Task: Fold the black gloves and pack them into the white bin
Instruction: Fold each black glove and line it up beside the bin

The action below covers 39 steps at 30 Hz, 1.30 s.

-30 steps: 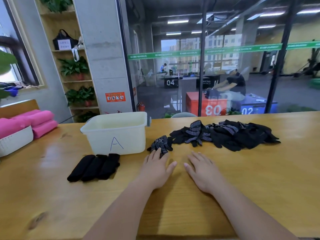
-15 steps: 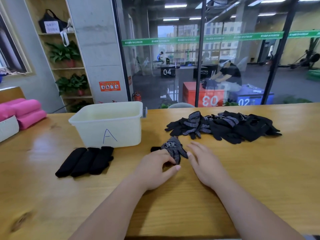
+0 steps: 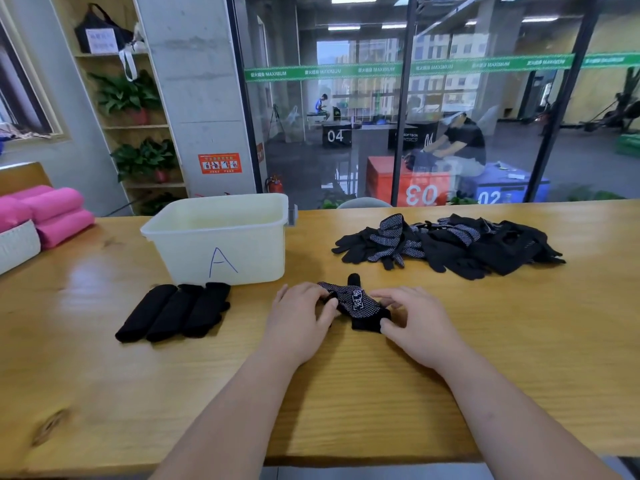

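A black glove with white grip dots (image 3: 353, 301) lies on the wooden table (image 3: 346, 393) in front of me. My left hand (image 3: 298, 318) pinches its left end between thumb and fingers. My right hand (image 3: 414, 322) pinches its cuff end on the right. The white bin marked "A" (image 3: 221, 242) stands behind and to the left. Three folded black gloves (image 3: 176, 311) lie side by side in front of the bin. A pile of loose black gloves (image 3: 450, 242) sits at the back right.
Pink rolled towels (image 3: 52, 213) and a white basket (image 3: 17, 245) sit at the table's far left. A glass wall runs behind the table. Bare wood stretches from my arms to the near edge.
The single glove has come from near the bin toward me. Both hands, flat on the table a second ago, now pinch its two ends.
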Each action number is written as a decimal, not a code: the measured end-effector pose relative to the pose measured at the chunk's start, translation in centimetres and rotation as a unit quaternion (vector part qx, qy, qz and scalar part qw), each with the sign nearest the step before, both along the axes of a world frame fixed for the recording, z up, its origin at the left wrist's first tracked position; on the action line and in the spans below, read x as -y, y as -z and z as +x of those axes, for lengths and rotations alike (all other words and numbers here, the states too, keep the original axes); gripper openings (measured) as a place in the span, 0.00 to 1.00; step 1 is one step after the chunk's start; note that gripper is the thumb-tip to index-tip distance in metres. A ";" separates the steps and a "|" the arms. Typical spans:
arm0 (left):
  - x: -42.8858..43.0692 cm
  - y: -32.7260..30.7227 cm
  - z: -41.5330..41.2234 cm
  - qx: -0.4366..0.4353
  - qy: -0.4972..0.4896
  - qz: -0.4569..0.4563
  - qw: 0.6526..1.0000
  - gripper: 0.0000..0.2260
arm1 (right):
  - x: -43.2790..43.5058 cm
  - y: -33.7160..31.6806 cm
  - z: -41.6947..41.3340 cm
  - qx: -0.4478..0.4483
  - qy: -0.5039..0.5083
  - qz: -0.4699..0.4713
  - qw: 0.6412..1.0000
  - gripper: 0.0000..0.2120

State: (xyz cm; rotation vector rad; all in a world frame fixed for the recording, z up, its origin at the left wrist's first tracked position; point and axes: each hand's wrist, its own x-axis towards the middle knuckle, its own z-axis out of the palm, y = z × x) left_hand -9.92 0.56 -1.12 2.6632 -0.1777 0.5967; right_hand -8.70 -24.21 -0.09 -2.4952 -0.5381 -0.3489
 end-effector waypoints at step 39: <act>1.2 -0.4 -0.8 -0.027 0.026 0.115 0.993 0.24 | -0.6 0.7 0.1 0.076 -0.014 -0.061 0.995 0.15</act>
